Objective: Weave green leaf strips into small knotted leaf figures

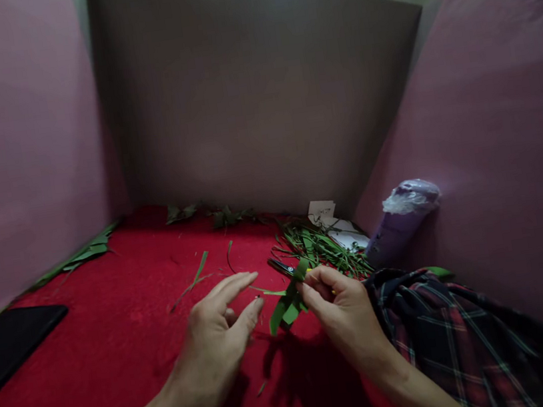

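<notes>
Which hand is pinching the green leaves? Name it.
The right hand: its thumb and fingers grip the green leaves. The left hand has thumb and fingers apart.

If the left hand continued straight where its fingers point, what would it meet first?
The left hand would probably first meet the green leaves held in the right hand, perhaps starting with the narrow strip beside them; depth is unclear.

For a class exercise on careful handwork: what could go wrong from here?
The dark scissors-like tool sits right by the fingers of the right hand, so it might nick someone. The green leaf piece, pinched only by that hand while the left hand is open, could slip or come loose.
</notes>
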Demonstrator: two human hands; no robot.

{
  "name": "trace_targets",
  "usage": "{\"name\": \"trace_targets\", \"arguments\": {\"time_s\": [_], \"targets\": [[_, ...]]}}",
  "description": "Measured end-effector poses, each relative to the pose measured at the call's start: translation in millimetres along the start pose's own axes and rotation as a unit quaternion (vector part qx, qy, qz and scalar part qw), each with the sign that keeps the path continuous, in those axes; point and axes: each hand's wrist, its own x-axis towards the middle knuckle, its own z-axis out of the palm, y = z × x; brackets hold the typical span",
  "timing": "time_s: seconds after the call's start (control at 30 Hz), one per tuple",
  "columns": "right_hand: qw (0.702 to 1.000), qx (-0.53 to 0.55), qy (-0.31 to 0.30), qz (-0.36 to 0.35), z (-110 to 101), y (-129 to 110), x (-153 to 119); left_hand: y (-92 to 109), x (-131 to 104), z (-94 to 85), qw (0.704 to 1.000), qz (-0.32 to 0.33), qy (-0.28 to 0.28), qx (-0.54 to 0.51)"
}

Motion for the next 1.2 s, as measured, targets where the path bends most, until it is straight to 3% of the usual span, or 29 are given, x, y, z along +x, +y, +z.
{"name": "trace_targets", "arguments": {"time_s": [0.1,0.17,0.23,0.3,0.37,0.43,0.53,0.67,0.8,0.97,1.07,1.13,1.2], "targets": [[0.998,-0.051,-0.005,-0.036,-4.8,-0.3,1.7,8.0,-4.1,-7.3,0.978,0.172,0.036,0.11],[0.996,0.011,-0.084,0.004,-8.0,-3.3,2.0,15.1,-3.1,-13.5,0.953,0.266,0.04,0.138],[0.968,0.121,-0.207,0.076,-11.5,-6.9,1.6,21.7,1.8,-19.3,0.946,0.288,0.014,0.149],[0.919,0.206,-0.309,0.133,-14.5,-9.9,0.3,25.5,8.6,-23.4,0.961,0.224,-0.055,0.151],[0.889,0.244,-0.353,0.157,-15.9,-11.9,-1.2,24.7,13.8,-24.2,0.98,0.066,-0.147,0.119],[0.887,0.251,-0.352,0.165,-15.1,-13.1,-2.3,19.3,15.3,-21.8,0.969,-0.06,-0.232,0.061],[0.902,0.243,-0.318,0.162,-11.3,-13.8,-1.6,7.5,12.7,-15.8,0.95,-0.154,-0.271,0.005],[0.914,0.236,-0.291,0.157,-7.1,-13.7,1.1,-2.2,9.4,-12.3,0.955,-0.168,-0.246,-0.018],[0.907,0.261,-0.286,0.167,-7.8,-14.4,2.7,-1.6,8.7,-13.0,0.939,-0.204,-0.269,-0.072],[0.895,0.286,-0.296,0.174,-14.4,-12.4,5.1,5.7,9.2,-17.8,0.896,-0.194,-0.393,-0.07],[0.904,0.262,-0.3,0.154,-18.8,-10.5,7.9,14.4,12.9,-27.4,0.884,-0.171,-0.435,-0.018],[0.909,0.262,-0.29,0.146,-21.2,-10.4,9.8,21.9,17.4,-36.0,0.91,-0.133,-0.393,0.019],[0.899,0.294,-0.282,0.159,-22.7,-11.1,11.0,28.2,22.7,-43.6,0.913,-0.131,-0.383,0.042]]}}
